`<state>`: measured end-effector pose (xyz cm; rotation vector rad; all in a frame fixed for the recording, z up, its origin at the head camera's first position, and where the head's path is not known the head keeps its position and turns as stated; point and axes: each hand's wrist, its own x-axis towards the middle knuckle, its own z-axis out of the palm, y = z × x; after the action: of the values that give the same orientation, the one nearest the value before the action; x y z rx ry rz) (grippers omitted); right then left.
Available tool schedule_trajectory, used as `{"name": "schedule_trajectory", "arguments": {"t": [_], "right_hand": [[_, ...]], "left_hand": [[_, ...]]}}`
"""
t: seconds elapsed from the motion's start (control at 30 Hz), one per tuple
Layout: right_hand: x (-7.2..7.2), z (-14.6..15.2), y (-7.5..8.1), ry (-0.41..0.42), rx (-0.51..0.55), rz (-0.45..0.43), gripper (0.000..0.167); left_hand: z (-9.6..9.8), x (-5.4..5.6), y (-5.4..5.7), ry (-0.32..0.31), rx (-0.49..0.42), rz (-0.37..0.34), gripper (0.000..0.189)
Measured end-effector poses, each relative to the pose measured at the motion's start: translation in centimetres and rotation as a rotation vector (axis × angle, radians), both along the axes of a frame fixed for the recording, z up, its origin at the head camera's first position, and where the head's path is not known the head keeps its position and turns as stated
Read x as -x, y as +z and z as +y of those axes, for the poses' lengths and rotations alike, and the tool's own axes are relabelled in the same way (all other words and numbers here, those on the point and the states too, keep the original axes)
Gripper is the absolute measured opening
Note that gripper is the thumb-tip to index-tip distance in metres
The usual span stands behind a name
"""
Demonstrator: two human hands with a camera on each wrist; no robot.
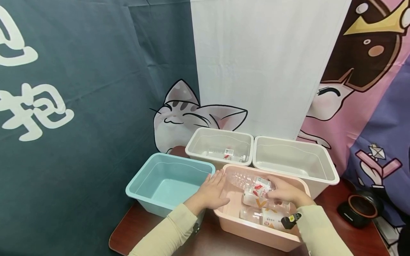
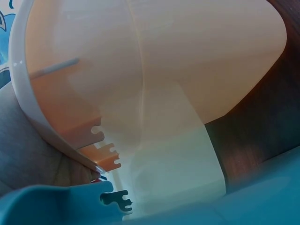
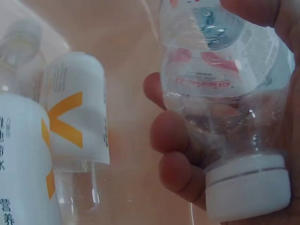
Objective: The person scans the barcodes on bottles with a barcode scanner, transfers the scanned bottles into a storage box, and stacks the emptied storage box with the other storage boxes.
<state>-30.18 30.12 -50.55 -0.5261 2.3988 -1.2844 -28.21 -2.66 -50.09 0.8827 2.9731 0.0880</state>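
- Pale sleeves (image 1: 164, 233) reach in over the red-brown table (image 1: 205, 241).
- Front-most in the pink bin (image 1: 256, 236) lies a clear bottle (image 1: 272, 217) with a white label; a second bottle (image 1: 254, 199), its label marked in orange, lies just behind it.
- Left hand (image 1: 209, 192): fingers straight, holding nothing, laid at the pink bin's left rim, next to the blue bin (image 1: 153, 208).
- Right hand (image 1: 285, 192): fingers curled round a white-capped bottle (image 1: 262, 185) with a red and white label, inside the pink bin.
- Behind stand two grey bins: the left one (image 1: 221, 137) contains another bottle (image 1: 228, 154); the right one (image 1: 288, 153) adjoins it.
- Farthest back hangs a printed cloth (image 1: 253, 64).
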Motion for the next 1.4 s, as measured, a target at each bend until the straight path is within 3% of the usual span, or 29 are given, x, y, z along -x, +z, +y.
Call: {"name": "schedule_trajectory", "arguments": {"t": [0.4, 0.63, 0.83, 1.0, 1.23, 1.4], "right_hand": [[0.0, 0.3, 0.7, -0.088, 0.019, 0.158, 0.061], [0.3, 0.6, 0.6, -0.163, 0.119, 0.18, 0.06], [0.4, 0.9, 0.7, -0.281, 0.186, 0.196, 0.061], [0.3, 1.1, 1.1, -0.361, 0.325, 0.189, 0.053], [0.5, 1.5, 1.2, -0.42, 0.58, 0.195, 0.017], [0.8, 1.9, 1.3, -0.579, 0.502, 0.191, 0.049]], "left_hand": [[0.0, -0.2, 0.1, 0.002, -0.007, -0.001, 0.094], [0.0, -0.1, 0.1, 0.004, -0.016, 0.004, 0.094], [0.0, 0.0, 0.0, 0.006, -0.018, -0.005, 0.094], [0.0, 0.0, 0.0, 0.005, -0.019, -0.011, 0.094], [0.1, -0.1, 0.2, -0.001, -0.022, -0.003, 0.094], [0.1, 0.0, 0.2, 0.0, -0.017, -0.01, 0.093]]}}
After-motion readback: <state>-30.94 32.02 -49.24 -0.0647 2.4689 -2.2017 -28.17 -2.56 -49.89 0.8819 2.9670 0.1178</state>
